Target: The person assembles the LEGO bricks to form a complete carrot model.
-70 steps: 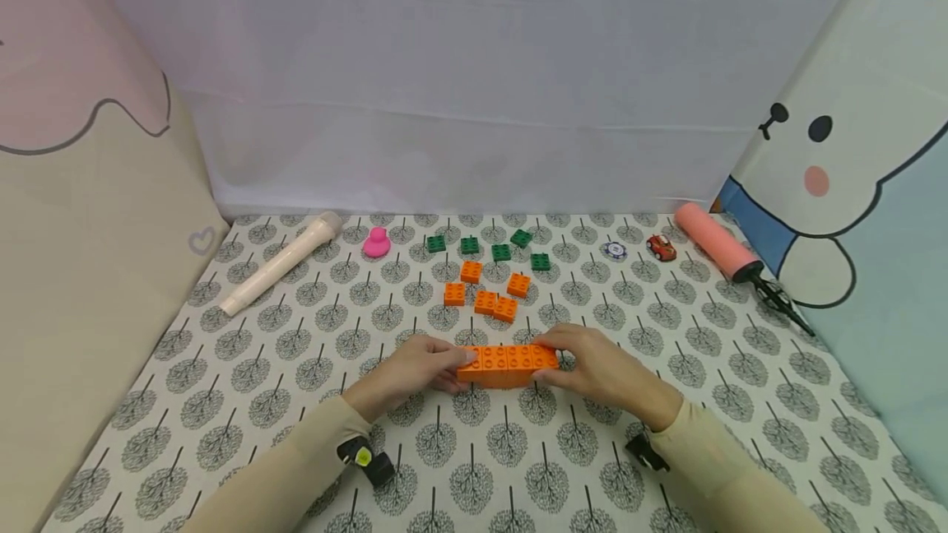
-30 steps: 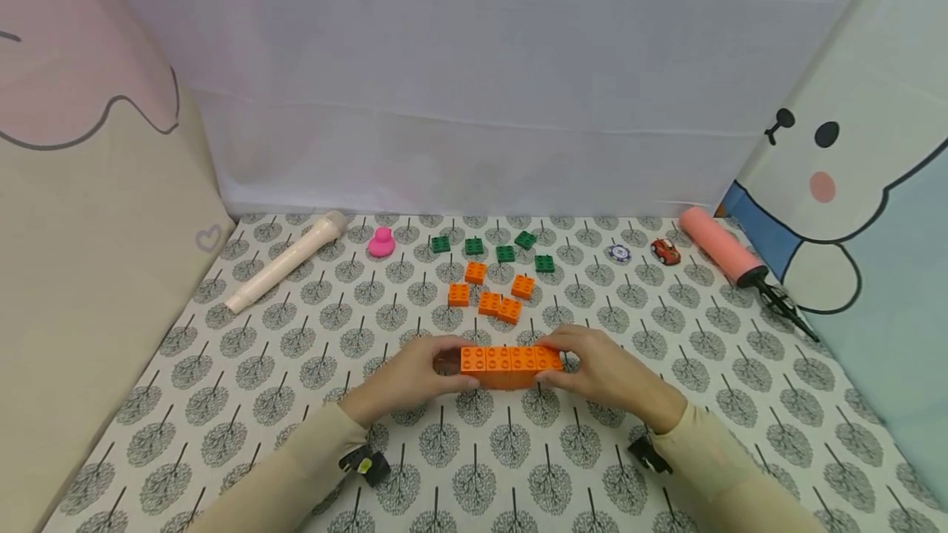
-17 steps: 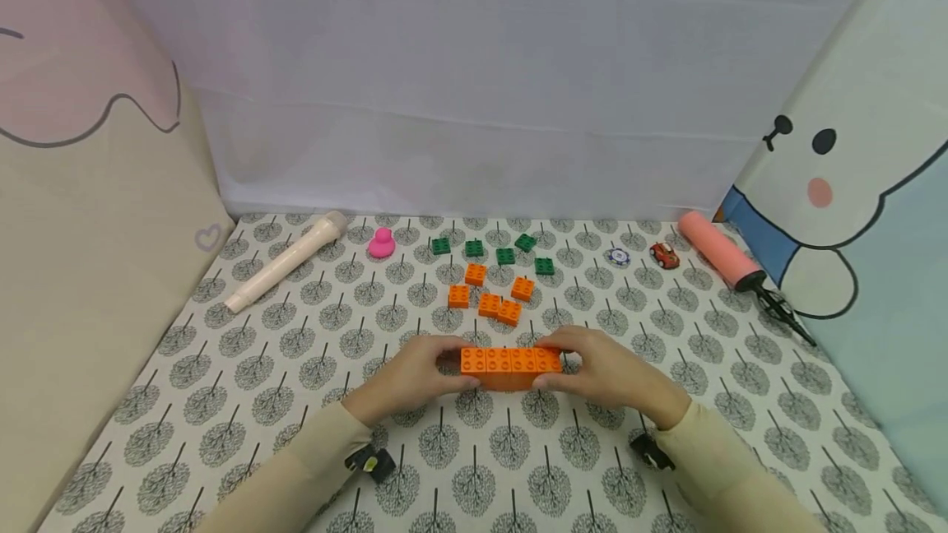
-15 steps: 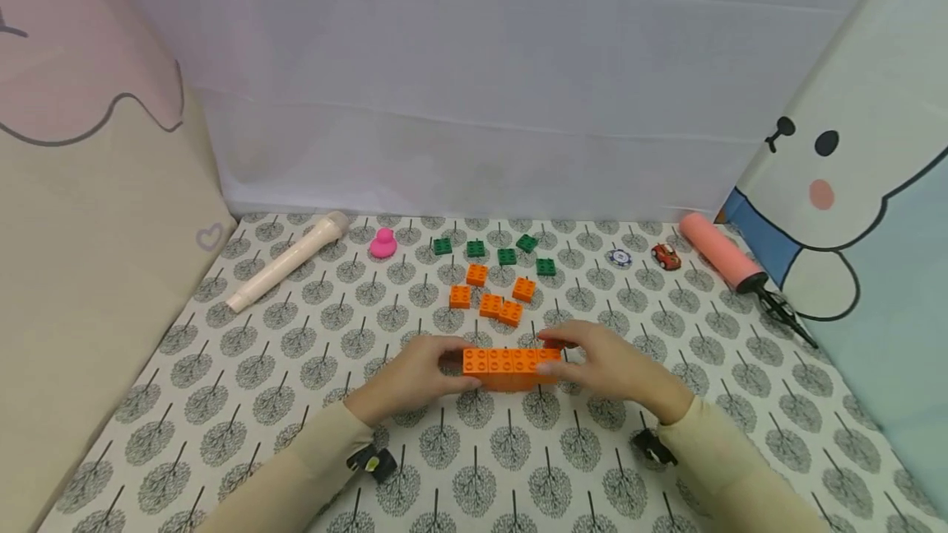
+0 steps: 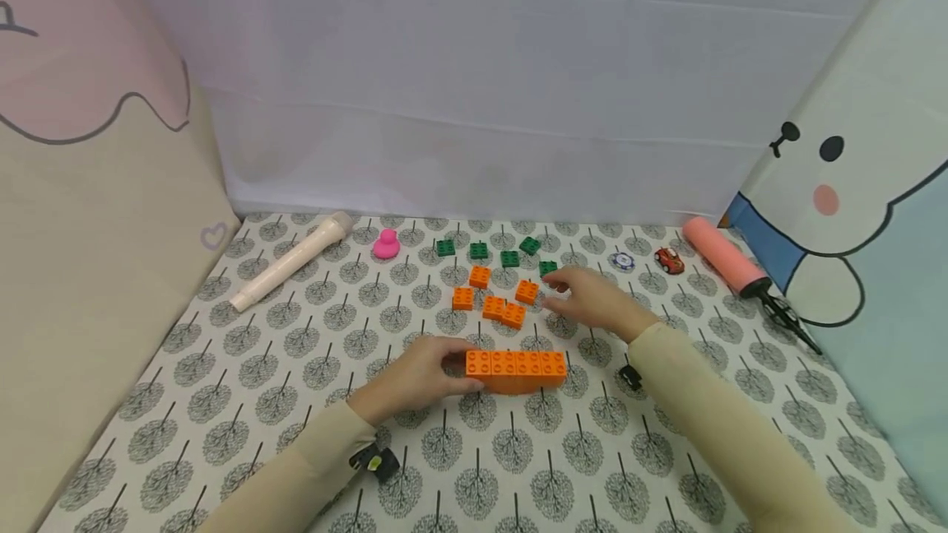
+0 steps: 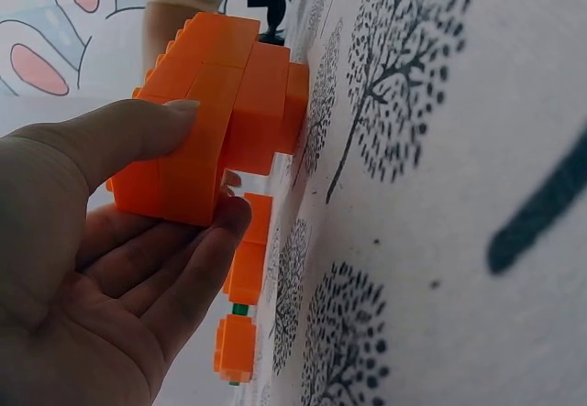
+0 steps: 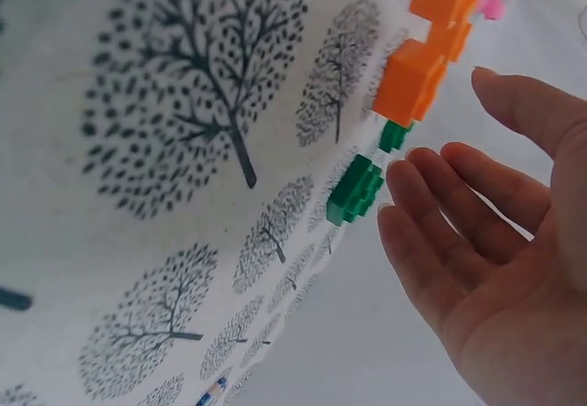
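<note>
Toy building bricks in orange make up a long studded block [image 5: 522,374] in front of the person. Its top row overhangs narrower layers below, as the left wrist view shows. The left hand [image 5: 415,381] holds its left end, thumb on the near side and fingers on the far side. The right hand [image 5: 592,299] has its fingers spread and nothing between them. It hovers just right of a loose orange brick [image 5: 527,292], fingertips overlapping a green brick [image 5: 548,268] in the head view. More loose orange bricks [image 5: 494,308] lie left of it.
Several green bricks [image 5: 509,259] lie behind the orange ones. A pink duck [image 5: 386,245] and a whitish tube [image 5: 292,261] are at back left. A poker chip [image 5: 622,261], a red toy car [image 5: 670,261] and a coral-coloured pump [image 5: 726,254] sit at back right.
The right hand has let go of the block's right end and moved forward to the loose bricks. The left hand, which earlier shifted its grip at the left end, stays there.
</note>
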Tool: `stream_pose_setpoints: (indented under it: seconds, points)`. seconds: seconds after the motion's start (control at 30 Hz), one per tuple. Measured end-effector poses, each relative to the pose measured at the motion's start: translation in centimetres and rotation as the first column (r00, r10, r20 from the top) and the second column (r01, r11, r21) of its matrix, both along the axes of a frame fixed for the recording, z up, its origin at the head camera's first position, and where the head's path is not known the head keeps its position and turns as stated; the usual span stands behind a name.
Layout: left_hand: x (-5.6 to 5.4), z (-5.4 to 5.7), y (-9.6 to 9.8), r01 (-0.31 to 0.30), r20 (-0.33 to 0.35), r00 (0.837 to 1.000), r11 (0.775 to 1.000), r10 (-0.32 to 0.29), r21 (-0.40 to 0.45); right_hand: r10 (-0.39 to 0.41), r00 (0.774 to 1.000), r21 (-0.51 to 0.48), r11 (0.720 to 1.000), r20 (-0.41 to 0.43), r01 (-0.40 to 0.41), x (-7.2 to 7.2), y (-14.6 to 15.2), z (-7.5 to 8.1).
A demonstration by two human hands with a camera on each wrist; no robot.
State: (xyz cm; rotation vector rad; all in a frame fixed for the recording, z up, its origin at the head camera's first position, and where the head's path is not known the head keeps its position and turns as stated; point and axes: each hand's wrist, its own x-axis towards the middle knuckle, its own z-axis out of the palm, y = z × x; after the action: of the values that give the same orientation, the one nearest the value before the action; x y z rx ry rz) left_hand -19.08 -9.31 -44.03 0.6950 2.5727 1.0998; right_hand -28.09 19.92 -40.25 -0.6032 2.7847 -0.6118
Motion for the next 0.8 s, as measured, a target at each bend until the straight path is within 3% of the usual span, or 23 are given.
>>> stream_pose_setpoints:
  seconds: [0.17, 0.33, 0.8]
  points:
    - [-0.1, 0.0, 0.0, -0.002, 0.004, 1.000, 1.000, 0.002, 0.002, 0.025, 1.000, 0.027, 0.999, 0.018, -0.025, -1.8, -1.1, -0.8]
    - [-0.1, -0.1, 0.2, -0.002, 0.000, 1.000, 1.000, 0.002, -0.003, 0.043, 0.999, 0.041, 0.998, 0.004, -0.044, -2.7, -1.8, -1.4]
    - [-0.1, -0.1, 0.0, 0.011, -0.005, 1.000, 1.000, -0.011, 0.003, 0.054, 0.999, -0.004, 0.999, 0.008, -0.054, -3.1, -2.2, -2.5]
